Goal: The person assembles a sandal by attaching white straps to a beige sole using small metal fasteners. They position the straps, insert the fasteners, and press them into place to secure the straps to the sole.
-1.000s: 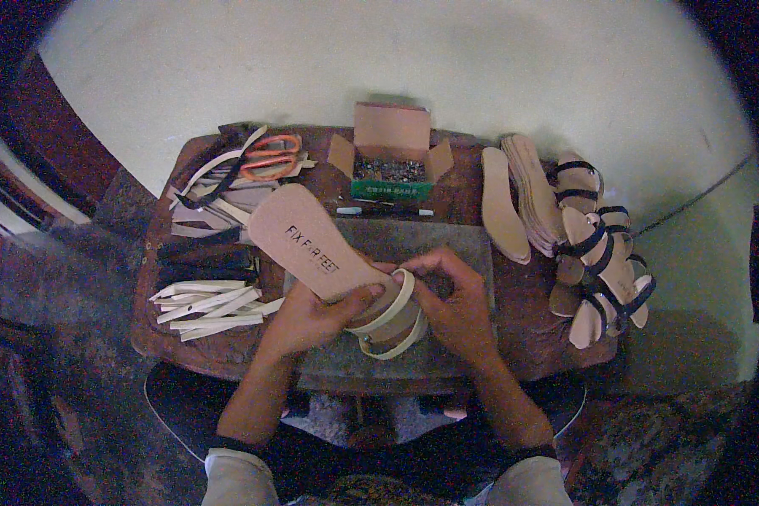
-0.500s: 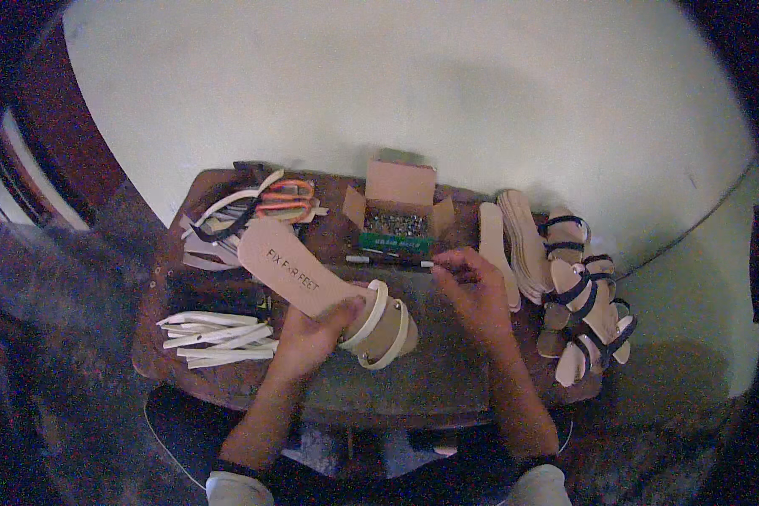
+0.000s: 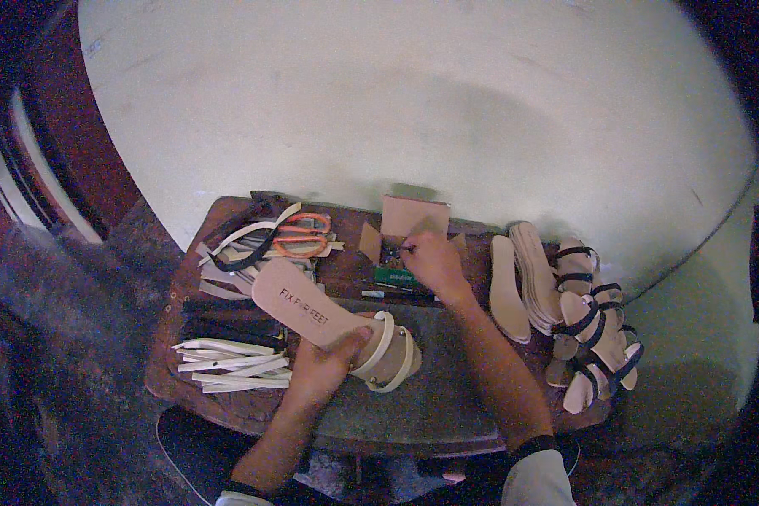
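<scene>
My left hand (image 3: 319, 364) is closed around the waist of a tan, foot-shaped sandal (image 3: 325, 320), thumb pressed across the top of the sole and the fingers wrapped underneath. Its broad heel, with dark lettering on it, points to the far left corner of the brown wooden table (image 3: 350, 274); its toe end points toward the near right corner. Two narrow cream straps (image 3: 385, 337) arch over the toe half, small studs showing at their ends. I have it tilted over the dark grey mat (image 3: 413, 413) that reaches to the near edge.

My right hand (image 3: 434, 266) is at the open green cardboard box with brown flaps (image 3: 394, 277), near the middle of the far edge. Its fingers are bent and drawn together over the opening; I cannot tell whether they have hold of anything. The hand hides much of the box's contents. A slim pen with a pale end (image 3: 373, 294) lies just in front of the box, on the near side.

At the far left corner, orange-handled scissors (image 3: 308, 234) lie on a jumble of black and pale strips (image 3: 261, 228). Toward the left edge are some black strips (image 3: 228, 331), and nearer to me a loose bundle of cream strips (image 3: 232, 367).

On the right, a single tan insole (image 3: 508, 287) lies beside a stack of similar insoles (image 3: 535, 278), and sandals with black straps (image 3: 594, 325) are piled along the right edge.
</scene>
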`<state>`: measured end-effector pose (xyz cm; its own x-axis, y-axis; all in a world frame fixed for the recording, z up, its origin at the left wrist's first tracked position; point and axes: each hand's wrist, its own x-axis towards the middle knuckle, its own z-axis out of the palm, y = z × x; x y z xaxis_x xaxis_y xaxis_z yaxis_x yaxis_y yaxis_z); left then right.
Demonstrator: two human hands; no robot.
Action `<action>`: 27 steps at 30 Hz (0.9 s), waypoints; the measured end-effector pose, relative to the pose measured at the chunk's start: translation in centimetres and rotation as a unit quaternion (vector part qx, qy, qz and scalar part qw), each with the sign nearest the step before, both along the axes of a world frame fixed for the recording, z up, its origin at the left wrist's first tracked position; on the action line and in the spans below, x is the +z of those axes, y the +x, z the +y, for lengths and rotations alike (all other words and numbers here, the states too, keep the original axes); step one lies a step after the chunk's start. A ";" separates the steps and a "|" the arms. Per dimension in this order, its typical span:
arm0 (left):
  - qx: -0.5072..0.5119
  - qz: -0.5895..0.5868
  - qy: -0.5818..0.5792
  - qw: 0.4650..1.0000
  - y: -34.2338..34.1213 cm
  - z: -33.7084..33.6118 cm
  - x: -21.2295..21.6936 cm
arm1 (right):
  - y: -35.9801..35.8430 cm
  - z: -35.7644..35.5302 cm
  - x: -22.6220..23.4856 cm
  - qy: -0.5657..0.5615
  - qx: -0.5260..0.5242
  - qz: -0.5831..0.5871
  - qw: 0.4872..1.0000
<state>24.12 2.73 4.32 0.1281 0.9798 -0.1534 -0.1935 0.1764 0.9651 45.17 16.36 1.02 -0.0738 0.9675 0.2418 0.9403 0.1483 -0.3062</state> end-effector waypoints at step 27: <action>-0.040 -0.017 0.017 0.999 -0.2 0.1 -0.9 | -2.4 1.7 -0.3 -0.084 -0.073 0.004 0.994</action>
<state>23.92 2.79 3.44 0.2107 0.9709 -0.1136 -0.2137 0.1592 0.9638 42.78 18.06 0.75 0.0714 0.9946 0.0750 0.9453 -0.0434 -0.3233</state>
